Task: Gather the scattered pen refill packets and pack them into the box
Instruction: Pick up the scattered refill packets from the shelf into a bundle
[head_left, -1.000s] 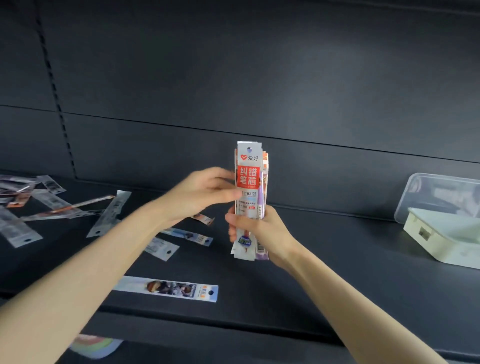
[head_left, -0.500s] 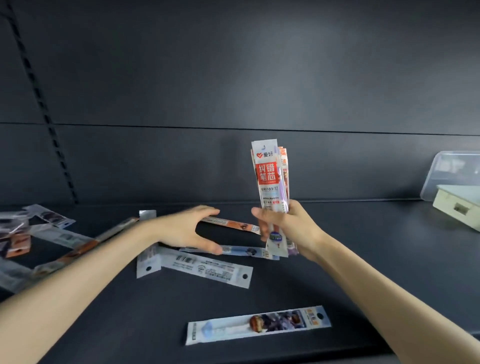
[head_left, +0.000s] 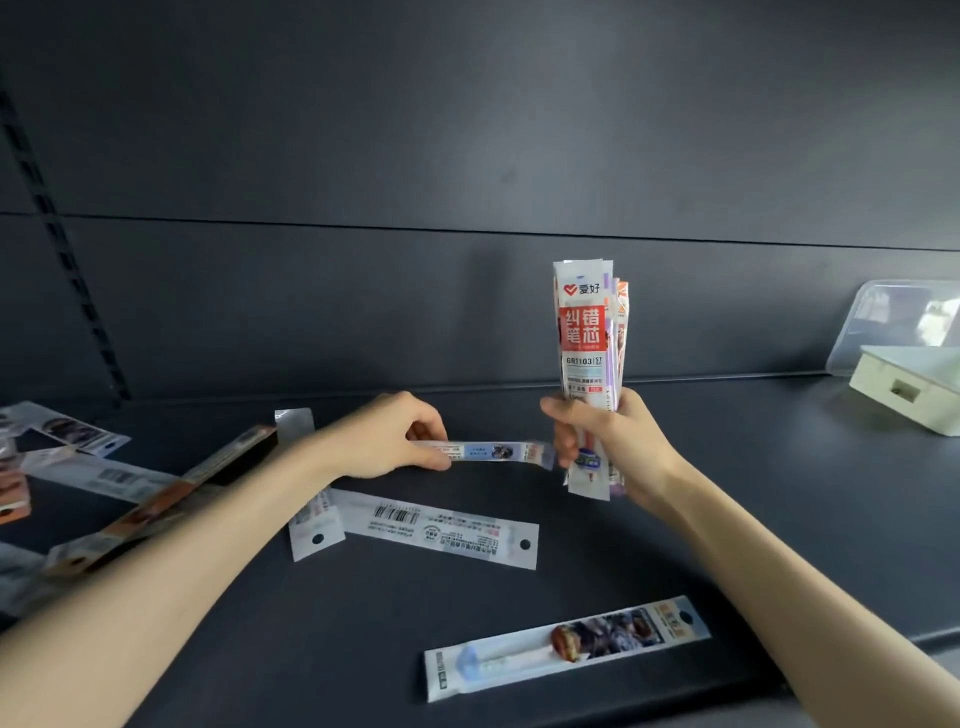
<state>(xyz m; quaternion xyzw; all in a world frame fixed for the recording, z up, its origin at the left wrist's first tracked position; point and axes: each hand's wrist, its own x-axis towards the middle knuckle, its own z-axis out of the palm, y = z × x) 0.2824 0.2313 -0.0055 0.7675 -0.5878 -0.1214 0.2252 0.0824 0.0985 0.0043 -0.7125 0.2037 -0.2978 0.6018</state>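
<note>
My right hand grips an upright bundle of refill packets, red and white label facing me. My left hand pinches one end of a thin blue-printed packet, held level just above the shelf, its far end near the bundle. A white packet with a barcode lies below my hands, and a packet with a cartoon print lies near the front edge. Several more packets are strewn at the left. The cream box sits at the far right.
Everything rests on a dark shelf with a dark back panel. A clear plastic lid leans behind the box. The shelf's front edge runs just below the cartoon packet.
My left hand reached down, pinched the blue-printed packet and lifted it off the shelf toward the bundle. The view has drawn nearer to the shelf.
</note>
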